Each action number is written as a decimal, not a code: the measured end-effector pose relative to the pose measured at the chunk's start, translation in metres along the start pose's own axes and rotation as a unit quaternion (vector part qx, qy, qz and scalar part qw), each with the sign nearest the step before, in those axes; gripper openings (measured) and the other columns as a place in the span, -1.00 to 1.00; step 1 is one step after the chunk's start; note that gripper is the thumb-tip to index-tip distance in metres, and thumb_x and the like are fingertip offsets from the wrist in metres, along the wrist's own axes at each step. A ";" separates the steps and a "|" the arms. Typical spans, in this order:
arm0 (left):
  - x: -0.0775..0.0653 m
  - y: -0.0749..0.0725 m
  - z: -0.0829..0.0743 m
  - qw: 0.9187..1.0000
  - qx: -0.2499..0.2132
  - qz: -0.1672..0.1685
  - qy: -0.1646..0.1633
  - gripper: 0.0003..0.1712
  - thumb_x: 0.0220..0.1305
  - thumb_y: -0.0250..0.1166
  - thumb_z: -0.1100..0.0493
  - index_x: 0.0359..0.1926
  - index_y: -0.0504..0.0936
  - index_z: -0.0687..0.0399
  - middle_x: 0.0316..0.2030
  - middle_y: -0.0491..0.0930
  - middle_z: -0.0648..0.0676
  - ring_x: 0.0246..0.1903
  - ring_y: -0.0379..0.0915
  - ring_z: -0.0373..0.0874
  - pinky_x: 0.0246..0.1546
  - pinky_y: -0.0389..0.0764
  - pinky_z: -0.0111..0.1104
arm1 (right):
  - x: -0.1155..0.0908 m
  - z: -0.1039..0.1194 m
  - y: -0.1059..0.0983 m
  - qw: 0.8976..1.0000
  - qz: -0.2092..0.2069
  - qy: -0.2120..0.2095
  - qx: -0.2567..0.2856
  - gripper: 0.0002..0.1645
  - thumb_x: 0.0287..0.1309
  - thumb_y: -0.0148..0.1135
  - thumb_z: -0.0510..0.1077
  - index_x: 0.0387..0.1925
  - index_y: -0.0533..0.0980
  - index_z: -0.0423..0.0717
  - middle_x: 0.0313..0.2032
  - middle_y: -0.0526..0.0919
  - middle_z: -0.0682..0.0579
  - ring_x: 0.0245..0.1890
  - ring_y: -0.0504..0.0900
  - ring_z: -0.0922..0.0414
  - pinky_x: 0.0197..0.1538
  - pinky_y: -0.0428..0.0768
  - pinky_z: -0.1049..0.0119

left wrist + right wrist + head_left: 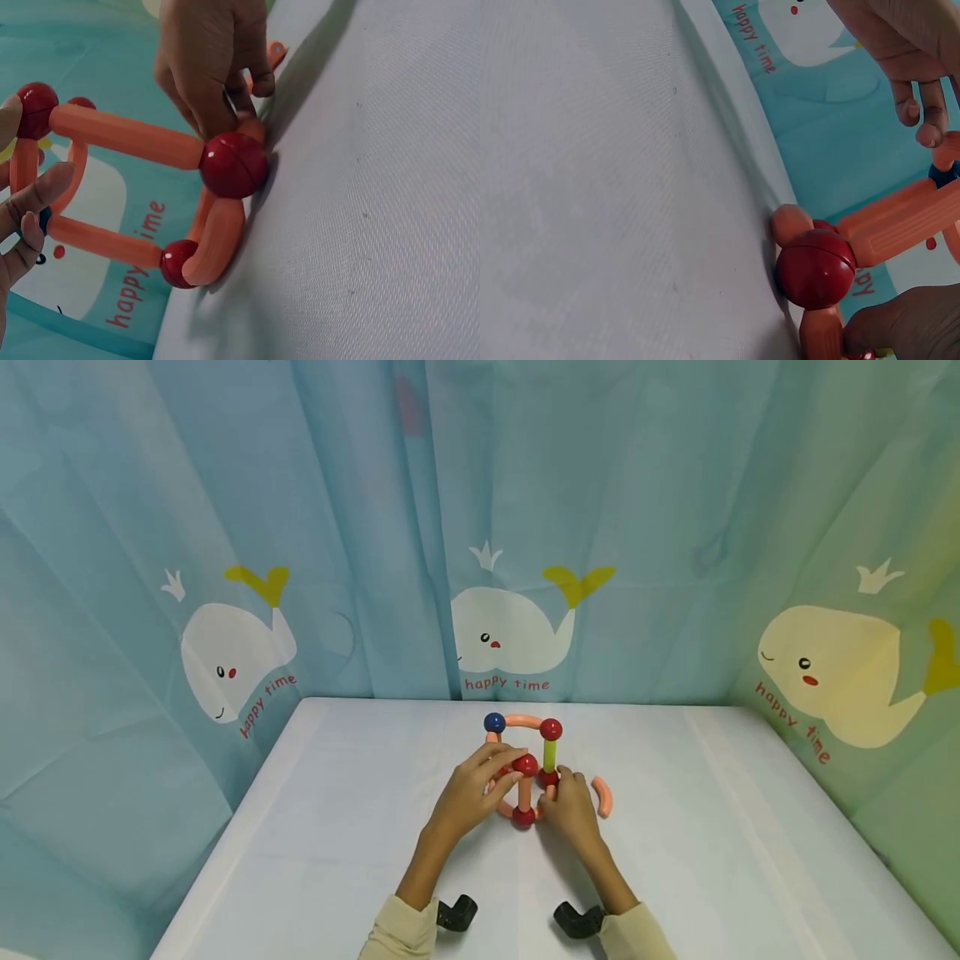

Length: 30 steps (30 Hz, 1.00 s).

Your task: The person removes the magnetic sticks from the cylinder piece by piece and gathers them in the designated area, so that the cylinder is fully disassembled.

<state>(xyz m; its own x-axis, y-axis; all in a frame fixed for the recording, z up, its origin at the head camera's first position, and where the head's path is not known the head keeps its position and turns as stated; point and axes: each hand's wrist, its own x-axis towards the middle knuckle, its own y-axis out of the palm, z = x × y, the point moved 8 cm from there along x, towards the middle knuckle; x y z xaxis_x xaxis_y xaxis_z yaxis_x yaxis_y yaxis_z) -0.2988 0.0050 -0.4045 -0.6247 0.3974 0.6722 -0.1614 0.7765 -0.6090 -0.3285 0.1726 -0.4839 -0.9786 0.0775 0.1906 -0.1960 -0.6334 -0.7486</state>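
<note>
A frame of orange rods and coloured balls stands on the white table. My left hand point(463, 795) pinches the red ball point(527, 765) at its upper front corner between thumb and fingers. Below that ball, an upright orange rod point(127, 136) runs down to a red ball point(234, 165) on the tabletop. My right hand point(572, 808) pinches a curved orange rod point(253, 129) low on the right side, beside the lower front ball. Farther back are a blue ball point(494, 722), another red ball point(551, 729) and a yellow-green rod point(550, 756). Fingers hide part of the frame's inside.
One loose curved orange rod point(603, 797) lies on the table point(690, 843) just right of my right hand. Black devices point(458, 913) sit at both wrists by the sleeves. A blue whale-print curtain point(637, 527) rises behind the table and along its sides.
</note>
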 end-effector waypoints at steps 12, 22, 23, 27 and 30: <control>-0.001 0.001 0.001 1.000 -0.010 -0.002 0.008 -0.59 0.31 0.30 0.04 0.15 0.59 -0.01 0.02 0.58 0.00 -0.18 0.57 -0.16 -0.19 0.64 -0.42 | 0.002 -0.004 -0.001 0.999 -0.010 -0.008 0.029 -0.36 0.00 0.24 -0.35 0.16 0.37 -0.55 -0.11 0.61 -0.36 -0.08 0.58 -0.15 -0.01 0.56 -0.02; -0.003 -0.002 0.002 1.000 0.010 -0.007 0.012 -0.62 0.21 0.40 0.11 0.05 0.64 0.05 -0.01 0.60 -0.01 -0.05 0.57 -0.22 -0.01 0.59 -0.46 | 0.002 -0.009 0.001 0.997 0.005 0.007 0.073 -0.46 0.12 0.22 -0.35 0.16 0.42 -0.43 -0.05 0.65 -0.32 -0.05 0.64 -0.14 -0.02 0.62 0.03; -0.003 -0.003 0.002 1.000 0.010 -0.007 0.012 -0.62 0.20 0.40 0.11 0.05 0.65 0.05 -0.01 0.60 0.00 -0.05 0.57 -0.21 -0.01 0.59 -0.46 | 0.002 -0.010 0.002 0.997 0.006 0.010 0.076 -0.47 0.13 0.22 -0.34 0.16 0.43 -0.41 -0.04 0.65 -0.31 -0.04 0.64 -0.14 -0.02 0.62 0.04; -0.002 -0.004 0.001 1.000 0.001 -0.005 0.012 -0.65 0.18 0.42 0.10 0.00 0.67 0.06 -0.04 0.62 -0.01 -0.08 0.57 -0.21 -0.05 0.61 -0.47 | 0.001 -0.010 0.002 0.996 0.006 0.014 0.087 -0.50 0.16 0.21 -0.36 0.16 0.45 -0.35 0.00 0.64 -0.28 0.00 0.63 -0.15 -0.01 0.63 0.05; -0.002 -0.006 0.001 1.000 -0.001 -0.006 0.011 -0.67 0.17 0.43 0.07 -0.06 0.69 0.05 -0.08 0.64 -0.02 -0.08 0.58 -0.21 -0.07 0.61 -0.48 | 0.002 -0.010 0.002 0.996 0.007 0.011 0.092 -0.52 0.16 0.19 -0.38 0.15 0.46 -0.33 0.01 0.64 -0.27 0.00 0.63 -0.13 0.02 0.62 0.03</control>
<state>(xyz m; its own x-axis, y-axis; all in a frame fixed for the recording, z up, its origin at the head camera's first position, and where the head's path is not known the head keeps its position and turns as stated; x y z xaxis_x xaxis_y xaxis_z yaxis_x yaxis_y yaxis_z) -0.2975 -0.0008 -0.4024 -0.6051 0.3982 0.6894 -0.1678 0.7827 -0.5994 -0.3318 0.1789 -0.4916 -0.9825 0.0830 0.1666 -0.1699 -0.7651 -0.6211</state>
